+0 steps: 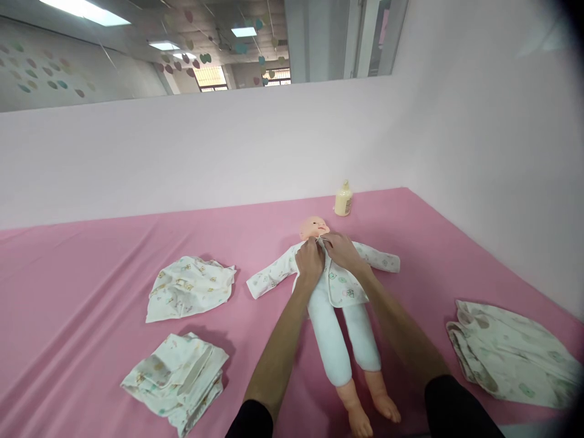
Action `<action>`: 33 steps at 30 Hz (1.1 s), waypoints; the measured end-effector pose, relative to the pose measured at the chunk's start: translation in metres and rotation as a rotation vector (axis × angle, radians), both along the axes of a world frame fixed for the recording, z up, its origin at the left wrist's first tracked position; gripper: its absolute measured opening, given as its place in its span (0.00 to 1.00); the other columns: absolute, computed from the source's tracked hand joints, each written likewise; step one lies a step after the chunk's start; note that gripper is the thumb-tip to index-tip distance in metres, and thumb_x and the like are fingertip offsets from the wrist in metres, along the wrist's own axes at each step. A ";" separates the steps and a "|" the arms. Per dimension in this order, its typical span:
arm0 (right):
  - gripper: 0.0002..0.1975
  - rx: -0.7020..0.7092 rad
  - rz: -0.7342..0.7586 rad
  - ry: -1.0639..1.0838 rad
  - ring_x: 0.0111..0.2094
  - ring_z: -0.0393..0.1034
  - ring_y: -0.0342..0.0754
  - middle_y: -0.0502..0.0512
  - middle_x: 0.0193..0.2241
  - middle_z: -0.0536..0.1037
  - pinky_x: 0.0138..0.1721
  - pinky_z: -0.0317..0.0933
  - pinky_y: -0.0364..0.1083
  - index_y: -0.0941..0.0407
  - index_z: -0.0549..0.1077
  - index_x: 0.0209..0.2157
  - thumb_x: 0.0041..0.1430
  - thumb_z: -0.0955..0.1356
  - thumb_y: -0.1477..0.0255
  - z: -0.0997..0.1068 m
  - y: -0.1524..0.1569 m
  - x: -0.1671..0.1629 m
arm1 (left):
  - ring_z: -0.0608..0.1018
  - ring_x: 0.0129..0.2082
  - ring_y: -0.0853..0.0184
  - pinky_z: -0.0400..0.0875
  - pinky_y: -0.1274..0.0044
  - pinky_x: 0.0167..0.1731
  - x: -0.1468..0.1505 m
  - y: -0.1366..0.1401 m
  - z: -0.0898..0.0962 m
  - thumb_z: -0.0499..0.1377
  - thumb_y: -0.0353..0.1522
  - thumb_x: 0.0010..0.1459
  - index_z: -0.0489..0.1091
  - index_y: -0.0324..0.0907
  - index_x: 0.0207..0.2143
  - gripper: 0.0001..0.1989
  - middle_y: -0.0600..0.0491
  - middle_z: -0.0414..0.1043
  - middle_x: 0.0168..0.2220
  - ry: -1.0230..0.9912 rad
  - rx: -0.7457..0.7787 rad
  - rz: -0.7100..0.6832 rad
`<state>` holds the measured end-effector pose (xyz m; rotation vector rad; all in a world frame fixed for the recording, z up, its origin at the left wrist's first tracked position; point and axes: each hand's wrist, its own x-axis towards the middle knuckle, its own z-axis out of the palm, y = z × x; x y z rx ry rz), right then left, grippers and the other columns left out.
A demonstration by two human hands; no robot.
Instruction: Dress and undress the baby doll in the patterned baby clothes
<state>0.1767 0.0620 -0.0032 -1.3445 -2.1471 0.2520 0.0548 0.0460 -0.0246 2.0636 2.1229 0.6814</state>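
Observation:
A baby doll (335,347) lies on its back on the pink sheet, head toward the wall and bare feet toward me. It wears a white printed baby jacket (347,286) with both sleeves spread out to the sides. At the neck of the jacket, my left hand (310,260) and my right hand (341,249) are close together. Both sets of fingers are pinched on the thin white ties just below the doll's chin. The fingertips partly cover the ties, so I cannot see whether they are knotted.
A cream pump bottle (343,199) stands beyond the doll's head, near the wall. To the left lie a crumpled printed cloth (191,287) and a folded printed cloth (177,377). Another folded printed cloth (515,356) is at the right. White walls border the pink sheet (91,267).

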 end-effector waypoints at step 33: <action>0.11 0.036 -0.009 0.041 0.42 0.71 0.51 0.57 0.38 0.80 0.45 0.60 0.48 0.54 0.75 0.35 0.65 0.61 0.77 -0.012 0.005 -0.003 | 0.79 0.41 0.57 0.60 0.72 0.32 0.000 -0.001 -0.001 0.49 0.31 0.67 0.67 0.42 0.42 0.08 0.47 0.78 0.41 -0.009 0.029 -0.026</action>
